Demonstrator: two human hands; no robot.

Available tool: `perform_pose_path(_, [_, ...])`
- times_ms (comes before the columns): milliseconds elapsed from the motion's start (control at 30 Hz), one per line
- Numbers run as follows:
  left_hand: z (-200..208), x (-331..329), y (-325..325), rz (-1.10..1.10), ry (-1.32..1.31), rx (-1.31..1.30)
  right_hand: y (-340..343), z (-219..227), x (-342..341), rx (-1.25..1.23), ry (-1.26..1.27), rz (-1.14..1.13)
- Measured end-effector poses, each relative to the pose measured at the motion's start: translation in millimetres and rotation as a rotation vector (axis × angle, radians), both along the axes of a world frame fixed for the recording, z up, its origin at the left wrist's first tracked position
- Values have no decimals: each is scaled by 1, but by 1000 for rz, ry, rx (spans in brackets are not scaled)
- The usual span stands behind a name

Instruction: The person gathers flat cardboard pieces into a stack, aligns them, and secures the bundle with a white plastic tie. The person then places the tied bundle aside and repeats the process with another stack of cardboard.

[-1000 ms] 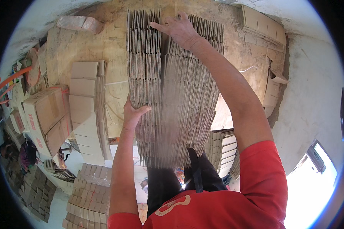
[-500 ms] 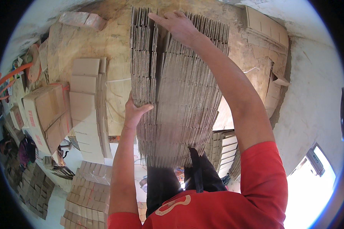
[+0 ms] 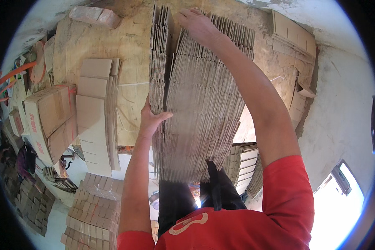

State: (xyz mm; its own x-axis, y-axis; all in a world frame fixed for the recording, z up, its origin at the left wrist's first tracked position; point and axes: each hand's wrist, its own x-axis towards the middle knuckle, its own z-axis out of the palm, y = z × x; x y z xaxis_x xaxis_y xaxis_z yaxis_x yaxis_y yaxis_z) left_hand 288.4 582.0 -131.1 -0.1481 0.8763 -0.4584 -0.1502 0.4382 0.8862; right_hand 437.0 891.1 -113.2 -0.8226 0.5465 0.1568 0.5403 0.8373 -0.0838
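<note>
A long stack of slotted cardboard sheets (image 3: 204, 96) stands on edge in front of me, its near end close to my body. A narrower bundle of the same sheets (image 3: 159, 62) sits along its left side, split from it by a dark gap that widens toward the far end. My left hand (image 3: 152, 120) grips the bundle's left side, thumb laid across the top edges and the other fingers mostly hidden. At the far end, my right hand (image 3: 199, 28) bends over the main stack, its fingers together against the sheets' ends.
Flat cardboard pieces (image 3: 91, 108) and a taped carton (image 3: 52, 121) lie to the left. A brick-like block (image 3: 95, 16) rests at the far left of the wooden board (image 3: 131, 46). More cardboard (image 3: 293, 33) leans by the right wall (image 3: 341, 83). Tied cardboard bundles (image 3: 93, 208) are stacked lower left.
The gap between the narrow bundle and the main stack has widened at the far end. My right thumb has drawn back from the bundle. My left hand has shifted slightly right.
</note>
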Motion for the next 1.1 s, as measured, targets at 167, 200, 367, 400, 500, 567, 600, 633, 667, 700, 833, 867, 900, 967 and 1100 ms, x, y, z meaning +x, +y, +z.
perform_pose_path(167, [-5,-2,-4,-7,35,25,-12,27,-33,-124,-323,-31])
perform_pose_path(200, [-2,-2,-2,-14,46,22,-12,25,-32,-116,-328,-52])
perform_pose_path(367, [20,-19,4,162,-94,-65,-11,5,-12,69,-133,-85])
perform_pose_path(400, [12,-34,-1,216,-65,-26,-12,6,-14,106,-91,-91])
perform_pose_path(500, [16,-45,-6,135,414,-24,-11,14,-8,-74,-136,-60])
perform_pose_path(567, [24,-36,-6,51,691,1,-17,5,-4,57,-118,-128])
perform_pose_path(600, [27,-24,-5,47,748,40,-20,7,-10,123,-102,-151])
perform_pose_path(633, [29,-14,-5,44,805,78,-27,9,-12,126,-22,-137])
perform_pose_path(667, [31,-11,-7,41,806,46,-49,22,-17,122,62,-114])
perform_pose_path(700, [33,-11,-8,45,787,32,-74,36,-23,113,151,-88])
perform_pose_path(833, [39,-15,-4,7,664,-109,-178,55,-23,-204,127,223])
perform_pose_path(867, [39,-15,-4,-1,655,-107,-187,46,-20,-247,45,187])
perform_pose_path(900, [39,-15,-2,-5,646,-99,-192,39,-18,-282,-38,152])
perform_pose_path(967, [42,-18,-2,-85,712,-139,-196,34,-18,-321,-150,122])
perform_pose_path(1100, [49,-36,-20,-64,788,-139,-197,35,-18,-340,-191,147])
